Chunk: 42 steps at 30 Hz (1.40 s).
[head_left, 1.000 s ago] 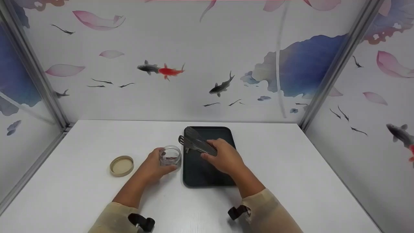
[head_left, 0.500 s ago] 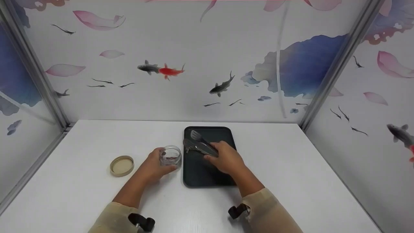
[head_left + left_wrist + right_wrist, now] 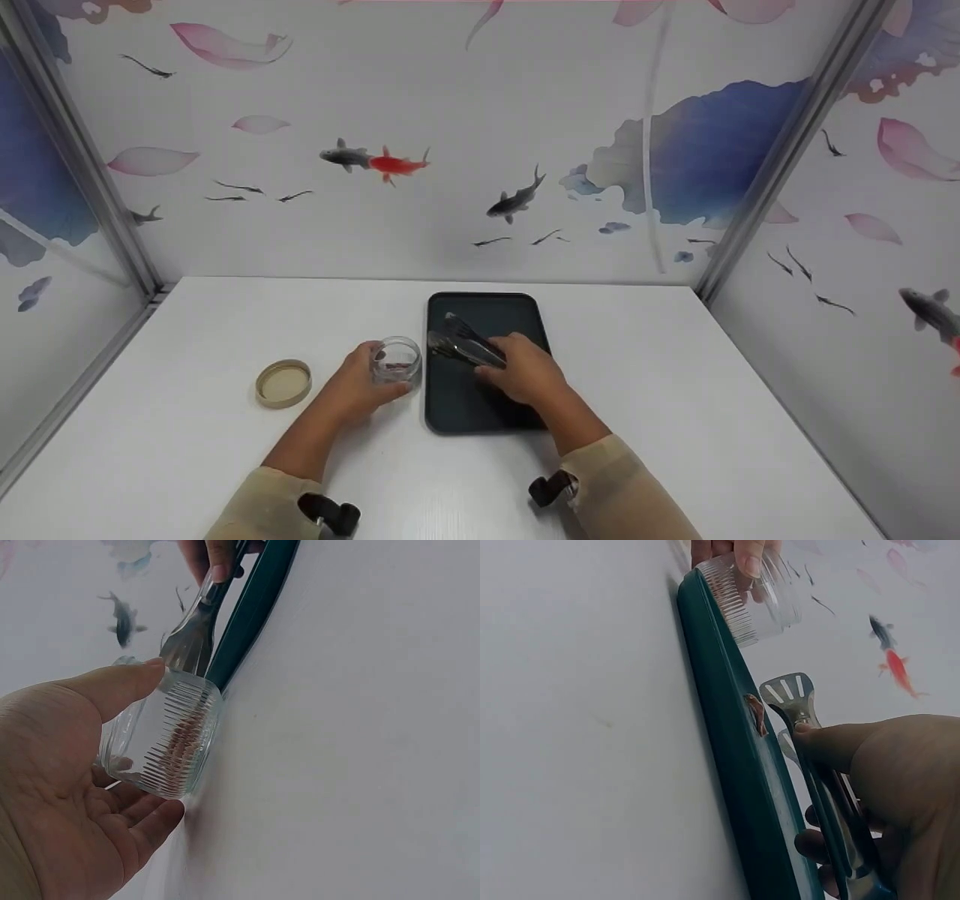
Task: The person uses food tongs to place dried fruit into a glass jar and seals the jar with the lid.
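Head view put the tan lid (image 3: 283, 384) leftmost, hollow side up, well in from the left edge of the counter (image 3: 637, 375). Next, the fingers of my left hand (image 3: 354, 386) curled round the lidless glass jar (image 3: 397, 364), reddish-brown bits in its bottom, just beside the left edge of the dark tray (image 3: 465, 409). That lay near the counter's back edge; a reddish-brown piece (image 3: 756, 714) seemed to lie towards its left side. Over the tray, the metal tongs (image 3: 469, 351) had their tips apart; whether they touched the piece, I couldn't tell. Rightmost, the fingers of my right hand (image 3: 529, 371) gripped the tongs. I judged the step to be lining up on the piece; the next move called for squeezing the tongs round it, jar steady.
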### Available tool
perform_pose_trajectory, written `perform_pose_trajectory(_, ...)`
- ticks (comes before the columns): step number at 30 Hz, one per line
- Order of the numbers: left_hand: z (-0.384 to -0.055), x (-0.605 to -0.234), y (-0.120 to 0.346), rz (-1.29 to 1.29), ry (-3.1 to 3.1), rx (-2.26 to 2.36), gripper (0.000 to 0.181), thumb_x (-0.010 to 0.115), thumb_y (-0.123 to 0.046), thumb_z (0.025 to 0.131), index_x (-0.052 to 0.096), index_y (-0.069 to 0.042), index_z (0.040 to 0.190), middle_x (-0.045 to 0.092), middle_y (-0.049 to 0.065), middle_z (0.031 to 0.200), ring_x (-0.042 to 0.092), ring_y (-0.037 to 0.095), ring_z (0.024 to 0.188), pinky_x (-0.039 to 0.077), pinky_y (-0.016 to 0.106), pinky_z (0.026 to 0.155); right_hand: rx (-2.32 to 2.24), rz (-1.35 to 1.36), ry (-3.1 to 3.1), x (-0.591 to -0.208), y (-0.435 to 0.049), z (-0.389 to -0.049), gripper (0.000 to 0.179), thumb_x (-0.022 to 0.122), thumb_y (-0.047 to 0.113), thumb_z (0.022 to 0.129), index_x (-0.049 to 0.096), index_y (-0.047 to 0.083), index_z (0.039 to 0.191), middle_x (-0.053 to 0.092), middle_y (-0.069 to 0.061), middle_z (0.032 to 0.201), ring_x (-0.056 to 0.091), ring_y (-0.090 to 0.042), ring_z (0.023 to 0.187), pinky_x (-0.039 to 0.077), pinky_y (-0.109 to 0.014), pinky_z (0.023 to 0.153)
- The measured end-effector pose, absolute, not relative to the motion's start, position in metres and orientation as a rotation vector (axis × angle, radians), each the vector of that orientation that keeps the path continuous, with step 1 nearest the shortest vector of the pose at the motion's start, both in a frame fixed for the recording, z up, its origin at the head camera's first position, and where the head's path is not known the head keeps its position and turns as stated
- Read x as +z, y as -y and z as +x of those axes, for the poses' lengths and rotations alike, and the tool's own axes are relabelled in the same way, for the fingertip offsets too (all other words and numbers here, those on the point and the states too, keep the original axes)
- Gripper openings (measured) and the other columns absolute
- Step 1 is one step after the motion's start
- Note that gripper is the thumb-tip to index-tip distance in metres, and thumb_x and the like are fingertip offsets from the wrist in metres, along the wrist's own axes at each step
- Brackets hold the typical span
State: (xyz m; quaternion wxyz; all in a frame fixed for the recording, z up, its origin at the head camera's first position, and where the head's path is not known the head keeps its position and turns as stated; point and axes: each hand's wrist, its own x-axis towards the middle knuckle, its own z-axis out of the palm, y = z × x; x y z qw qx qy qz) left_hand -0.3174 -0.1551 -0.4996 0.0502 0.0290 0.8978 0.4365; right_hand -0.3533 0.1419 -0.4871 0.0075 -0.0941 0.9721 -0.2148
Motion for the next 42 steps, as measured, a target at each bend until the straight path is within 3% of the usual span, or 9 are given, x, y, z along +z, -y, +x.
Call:
perform_pose_trajectory(7, -0.3189, -0.5016, 0.1564, 0.099, -2.735, 1.332, 0.102, 0.085, -0.04, 0.092, 0.028, 0.0, 0.165, 0.039, 0.026, 0.168, 0.038, 0.045, 0.158, 0.033, 0.061, 0.129, -0.651, -0.301, -3.022, -0.489, -0.1417, -0.353, 0.061, 0.077, 0.046, 0.098, 0.063, 0.018, 0.151, 0.068, -0.007, 0.135, 0.063, -0.018, 0.105, 0.055, -0.044, 0.098)
perform_pose_trajectory(15, -0.3185, -0.5008, 0.1554, 0.084, -2.729, 1.335, 0.101, 0.085, -0.041, 0.092, 0.028, 0.0, 0.165, 0.04, 0.025, 0.167, 0.038, 0.045, 0.158, 0.033, 0.062, 0.129, -0.658, -0.313, -3.015, -0.4883, -0.142, -0.3532, 0.056, 0.077, 0.044, 0.099, 0.065, 0.022, 0.149, 0.069, -0.004, 0.126, 0.06, -0.018, 0.096, 0.054, -0.041, 0.091)
perform_pose_trajectory(21, -0.3177, -0.5002, 0.1552, 0.08, -2.719, 1.349, 0.1, 0.085, -0.04, 0.092, 0.028, -0.001, 0.165, 0.04, 0.025, 0.168, 0.038, 0.044, 0.158, 0.032, 0.062, 0.129, -0.66, -0.304, -3.009, -0.4877, -0.1424, -0.3524, 0.054, 0.076, 0.044, 0.1, 0.066, 0.022, 0.148, 0.069, -0.004, 0.129, 0.061, -0.017, 0.096, 0.054, -0.041, 0.089)
perform_pose_trajectory(33, -0.3195, -0.5009, 0.1556, 0.089, -2.702, 1.371, 0.101, 0.086, -0.039, 0.091, 0.029, 0.001, 0.164, 0.041, 0.026, 0.166, 0.039, 0.044, 0.157, 0.032, 0.062, 0.129, -0.693, -0.261, -3.003, -0.487, -0.1425, -0.3525, 0.04, 0.076, 0.039, 0.1, 0.073, 0.025, 0.138, 0.07, -0.003, 0.135, 0.065, -0.019, 0.112, 0.055, -0.047, 0.104)
perform_pose_trajectory(42, -0.3189, -0.5008, 0.1554, 0.071, -2.701, 1.369, 0.1, 0.086, -0.04, 0.091, 0.029, 0.0, 0.164, 0.041, 0.024, 0.166, 0.04, 0.043, 0.156, 0.032, 0.061, 0.129, -0.717, -0.192, -2.999, -0.4862, -0.1414, -0.3534, 0.026, 0.075, 0.034, 0.102, 0.078, 0.027, 0.127, 0.071, 0.002, 0.125, 0.063, -0.019, 0.101, 0.056, -0.045, 0.096)
